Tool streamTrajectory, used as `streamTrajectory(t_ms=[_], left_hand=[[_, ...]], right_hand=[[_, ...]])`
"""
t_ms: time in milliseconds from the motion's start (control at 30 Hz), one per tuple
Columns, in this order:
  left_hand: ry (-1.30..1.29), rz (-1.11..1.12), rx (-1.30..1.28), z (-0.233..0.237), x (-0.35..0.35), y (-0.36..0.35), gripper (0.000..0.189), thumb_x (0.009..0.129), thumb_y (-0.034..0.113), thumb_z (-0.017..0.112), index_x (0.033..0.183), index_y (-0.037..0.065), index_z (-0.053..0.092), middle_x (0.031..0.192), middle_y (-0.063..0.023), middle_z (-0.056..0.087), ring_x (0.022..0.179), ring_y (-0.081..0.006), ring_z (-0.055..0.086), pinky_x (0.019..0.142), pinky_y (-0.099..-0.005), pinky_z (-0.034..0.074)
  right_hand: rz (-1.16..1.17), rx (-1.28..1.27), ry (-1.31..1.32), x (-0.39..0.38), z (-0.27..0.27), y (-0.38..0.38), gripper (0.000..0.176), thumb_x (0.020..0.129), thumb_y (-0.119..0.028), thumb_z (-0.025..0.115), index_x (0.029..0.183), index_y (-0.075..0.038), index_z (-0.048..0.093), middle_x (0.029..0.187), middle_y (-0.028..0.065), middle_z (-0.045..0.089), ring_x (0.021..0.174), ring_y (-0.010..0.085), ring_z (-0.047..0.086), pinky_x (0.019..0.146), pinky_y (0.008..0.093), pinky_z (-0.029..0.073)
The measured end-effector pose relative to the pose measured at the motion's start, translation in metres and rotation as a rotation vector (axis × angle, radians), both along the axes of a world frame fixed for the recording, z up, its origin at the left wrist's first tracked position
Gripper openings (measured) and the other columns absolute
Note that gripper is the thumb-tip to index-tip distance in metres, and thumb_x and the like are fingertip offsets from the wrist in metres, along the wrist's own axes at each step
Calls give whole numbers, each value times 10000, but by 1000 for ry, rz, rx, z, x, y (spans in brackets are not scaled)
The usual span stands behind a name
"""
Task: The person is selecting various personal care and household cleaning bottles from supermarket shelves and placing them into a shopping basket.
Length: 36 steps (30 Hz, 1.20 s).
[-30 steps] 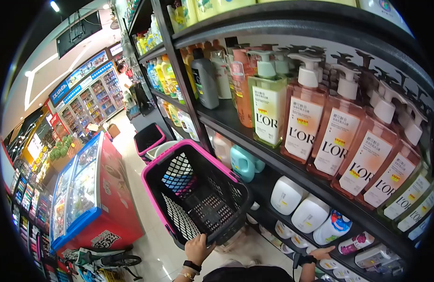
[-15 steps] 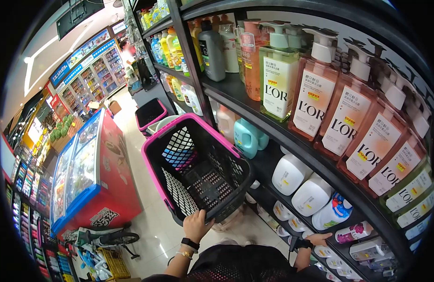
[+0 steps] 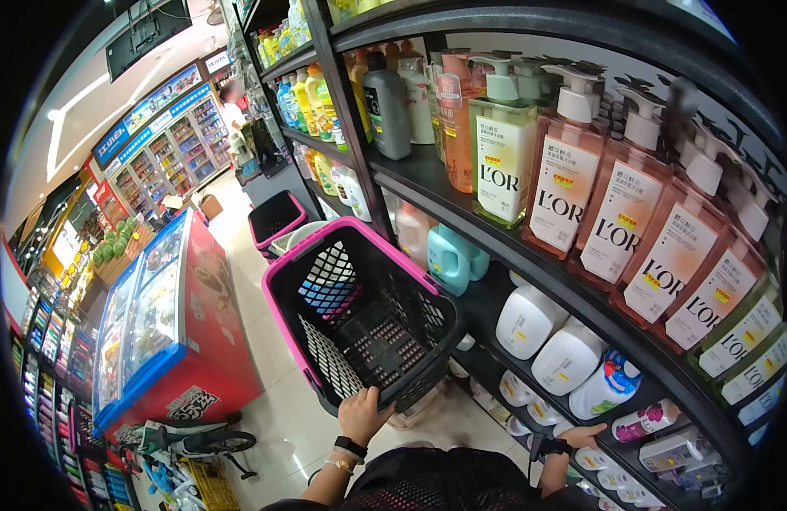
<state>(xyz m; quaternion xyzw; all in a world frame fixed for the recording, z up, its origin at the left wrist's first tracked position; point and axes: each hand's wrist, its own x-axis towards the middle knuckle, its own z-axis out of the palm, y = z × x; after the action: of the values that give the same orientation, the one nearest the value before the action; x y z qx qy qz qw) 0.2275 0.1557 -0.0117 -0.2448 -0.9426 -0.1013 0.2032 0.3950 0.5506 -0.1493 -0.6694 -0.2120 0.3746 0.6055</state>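
Observation:
My left hand [image 3: 363,416] grips the near rim of a black basket [image 3: 369,328] with a pink edge; no goods show inside it. Low on the right, my right hand [image 3: 582,437] has its fingers stretched out beside the lower shelf, near a white bottle with a pink label [image 3: 645,421]. Nothing shows in that hand. Above it, pump bottles with pink liquid [image 3: 565,187] and a green one [image 3: 501,162] stand on the black shelf [image 3: 495,236]. White jugs [image 3: 530,321] and a teal jug [image 3: 449,258] are on the level below.
A red and blue chest freezer [image 3: 167,332] stands to the left, with a small bicycle [image 3: 193,441] near its front end. Beyond the basket is another pink-rimmed basket [image 3: 276,215]. A person [image 3: 236,119] stands far back by the glass-door coolers [image 3: 167,149].
The view has shifted slightly, so the basket and my left hand appear a little to the right. My left hand keeps its hold on the rim, and my right hand stays by the lower shelf.

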Motion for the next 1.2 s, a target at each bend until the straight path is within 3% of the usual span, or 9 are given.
streamTrajectory(t_ms=[200, 267, 400, 600, 700, 833, 933, 1100, 1200], left_hand=[[-14, -7, -2, 4, 2, -2, 370, 670, 371, 711, 765, 79, 504, 637, -47, 521, 581, -222, 575, 527, -336, 443], [-40, -2, -12, -1, 2, -4, 381, 665, 371, 714, 773, 78, 495, 640, -53, 510, 587, -225, 571, 535, -337, 441], [-43, -1, -5, 3, 2, -2, 384, 659, 367, 722, 771, 78, 496, 652, -55, 513, 600, -225, 573, 541, -337, 441], [-44, -19, 11, 0, 1, -3, 387, 661, 367, 724, 775, 72, 501, 654, -54, 515, 608, -226, 575, 550, -338, 446], [-31, -23, 14, 1, 2, -3, 389, 663, 369, 723, 772, 71, 499, 651, -55, 514, 605, -226, 575, 545, -336, 445], [-16, -20, 7, 2, 1, -3, 387, 667, 371, 723, 768, 71, 500, 644, -51, 513, 592, -221, 573, 534, -332, 443], [-17, -18, 4, 1, 0, -3, 384, 670, 377, 720, 760, 73, 503, 641, -48, 513, 583, -219, 572, 530, -329, 441], [-9, -10, 9, 0, 1, -3, 382, 673, 379, 716, 771, 77, 504, 645, -43, 514, 586, -214, 574, 530, -326, 438], [-19, -8, 5, -1, 0, -4, 381, 681, 386, 709, 775, 79, 504, 648, -41, 518, 588, -211, 577, 537, -323, 439]], right_hand=[[56, -6, -46, 6, -19, 7, 951, 821, -534, 574, 1161, 246, 151, 1147, 409, 425, 1002, 407, 539, 847, 409, 467], [71, -22, -20, 5, 5, -4, 1035, 805, -545, 586, 1195, 259, 64, 1167, 422, 404, 1020, 418, 528, 855, 408, 461], [24, 29, 14, 2, 0, -2, 1014, 792, -540, 606, 1184, 271, 140, 1212, 421, 377, 1094, 415, 482, 949, 416, 383], [3, 21, -86, 2, -1, -2, 982, 799, -551, 589, 1152, 276, 192, 1196, 430, 384, 1083, 424, 485, 957, 425, 369], [7, -11, -116, 1, 3, -4, 985, 835, -546, 536, 1244, 237, 100, 1216, 431, 351, 1126, 443, 452, 936, 430, 392], [-4, 31, -17, -5, 24, -12, 963, 807, -549, 577, 1163, 260, 194, 1173, 422, 400, 1066, 427, 490, 947, 425, 375], [-3, 32, -91, 2, -17, 5, 979, 810, -559, 565, 1175, 256, 164, 1169, 419, 402, 1051, 431, 498, 914, 426, 400], [-11, 20, -116, 5, -21, 7, 983, 811, -557, 565, 1164, 261, 151, 1156, 420, 409, 1044, 431, 503, 906, 420, 406], [26, -48, -96, 5, -8, 0, 934, 833, -487, 586, 1222, 231, 133, 1257, 418, 322, 1143, 397, 450, 973, 413, 375]])
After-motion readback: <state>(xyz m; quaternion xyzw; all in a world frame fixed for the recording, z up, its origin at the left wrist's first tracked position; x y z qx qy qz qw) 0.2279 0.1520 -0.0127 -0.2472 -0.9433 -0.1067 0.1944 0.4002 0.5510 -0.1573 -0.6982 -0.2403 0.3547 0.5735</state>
